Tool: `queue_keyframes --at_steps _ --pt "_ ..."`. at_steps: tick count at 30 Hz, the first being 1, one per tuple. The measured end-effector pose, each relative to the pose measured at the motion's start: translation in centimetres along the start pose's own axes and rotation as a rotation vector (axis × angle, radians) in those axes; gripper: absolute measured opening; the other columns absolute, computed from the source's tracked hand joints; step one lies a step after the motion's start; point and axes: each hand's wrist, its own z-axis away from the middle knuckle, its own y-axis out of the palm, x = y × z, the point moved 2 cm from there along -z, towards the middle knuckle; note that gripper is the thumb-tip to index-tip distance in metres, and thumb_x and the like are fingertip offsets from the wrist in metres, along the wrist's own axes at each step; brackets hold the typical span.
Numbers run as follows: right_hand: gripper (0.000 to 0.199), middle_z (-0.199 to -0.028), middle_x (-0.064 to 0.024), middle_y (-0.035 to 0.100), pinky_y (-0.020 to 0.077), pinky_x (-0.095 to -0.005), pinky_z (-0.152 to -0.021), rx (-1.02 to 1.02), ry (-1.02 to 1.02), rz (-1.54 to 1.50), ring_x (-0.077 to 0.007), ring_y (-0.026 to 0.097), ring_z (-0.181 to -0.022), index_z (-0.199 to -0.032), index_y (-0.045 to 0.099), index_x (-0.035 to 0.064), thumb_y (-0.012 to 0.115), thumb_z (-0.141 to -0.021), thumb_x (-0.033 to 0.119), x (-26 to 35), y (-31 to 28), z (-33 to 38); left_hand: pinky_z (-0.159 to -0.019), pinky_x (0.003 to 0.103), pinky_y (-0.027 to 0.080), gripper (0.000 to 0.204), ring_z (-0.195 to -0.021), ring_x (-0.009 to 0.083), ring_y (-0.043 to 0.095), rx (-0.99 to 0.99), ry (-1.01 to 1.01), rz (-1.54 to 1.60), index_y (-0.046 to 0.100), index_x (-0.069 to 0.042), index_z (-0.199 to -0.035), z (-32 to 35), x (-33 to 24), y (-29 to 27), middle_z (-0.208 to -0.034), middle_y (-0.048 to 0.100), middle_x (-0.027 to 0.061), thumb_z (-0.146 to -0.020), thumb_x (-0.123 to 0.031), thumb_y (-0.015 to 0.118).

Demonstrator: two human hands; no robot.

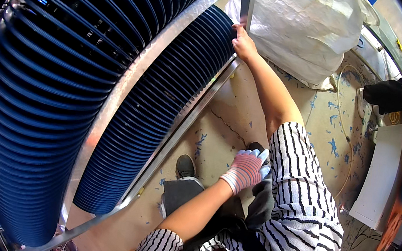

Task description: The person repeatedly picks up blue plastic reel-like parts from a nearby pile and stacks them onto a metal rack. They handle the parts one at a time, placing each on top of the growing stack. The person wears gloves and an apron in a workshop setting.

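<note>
A long row of thin dark blue plates (156, 105) fills the lower level of a metal rack on my left. At the row's far end, by an upright metal post, my right hand (244, 44) is bare, its fingers bent round the edge of the last plates; their tips are partly hidden. My left hand (246, 169) wears a red-and-white striped glove with pale blue fingertips. It hovers low over my legs, near a dark shoe (256, 146), with loosely bent fingers apart and nothing visible in them.
A larger bank of blue plates (36, 131) curves above on the left. The rack's metal rail (180, 133) runs beside my legs. Beyond my right hand stands a big white sack (301, 33). Blue scraps and a hose (342, 117) lie on the floor; another person's leg (388, 95) shows at right.
</note>
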Motion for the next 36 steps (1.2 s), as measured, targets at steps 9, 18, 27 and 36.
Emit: queue_keyframes --at_steps 9,18,27,36 --pt "0.033 -0.114 -0.0169 0.061 0.0477 -0.0454 -0.085 -0.027 0.027 0.166 -0.038 0.059 -0.102 -0.119 0.053 0.0182 0.048 -0.087 0.014 1.4 0.5 -1.8 -0.092 0.041 0.041 0.042 -0.104 0.0301 0.058 0.045 -0.049 0.038 0.064 -0.008 -0.109 0.9 -1.1 -2.4 -0.115 0.06 0.0173 -0.084 -0.04 0.056" --pt "0.017 -0.094 -0.0121 0.067 0.0528 -0.0462 -0.071 -0.065 0.062 0.503 -0.0324 0.066 -0.086 -0.097 0.059 0.0128 0.056 -0.089 0.027 4.4 0.3 -2.7 -0.092 0.042 0.04 0.035 -0.106 0.0289 0.057 0.061 -0.091 0.145 0.067 -0.011 -0.101 1.6 -1.1 -2.2 -0.116 0.061 0.0146 -0.078 -0.036 0.062" --pt "0.023 -0.105 -0.0068 0.057 0.0521 -0.04 -0.073 -0.265 -0.423 0.538 -0.0265 0.06 -0.094 -0.104 0.056 0.0184 0.052 -0.083 0.01 6.0 -0.6 -2.2 -0.094 0.042 0.038 0.038 -0.108 0.028 0.056 -0.161 -0.005 0.573 0.063 -0.01 -0.108 -2.1 0.8 12.1 -0.116 0.06 0.0125 -0.08 -0.034 0.058" --pt "0.021 -0.106 -0.0045 0.058 0.0476 -0.0388 -0.082 -0.253 -0.542 0.401 -0.0257 0.057 -0.101 -0.1 0.063 0.0172 0.059 -0.079 0.013 6.9 -0.4 -0.8 -0.097 0.043 0.036 0.042 -0.114 0.0282 0.053 -0.067 -0.017 0.397 0.061 -0.011 -0.115 -0.5 0.0 12.1 -0.122 0.058 0.0126 -0.082 -0.035 0.056"
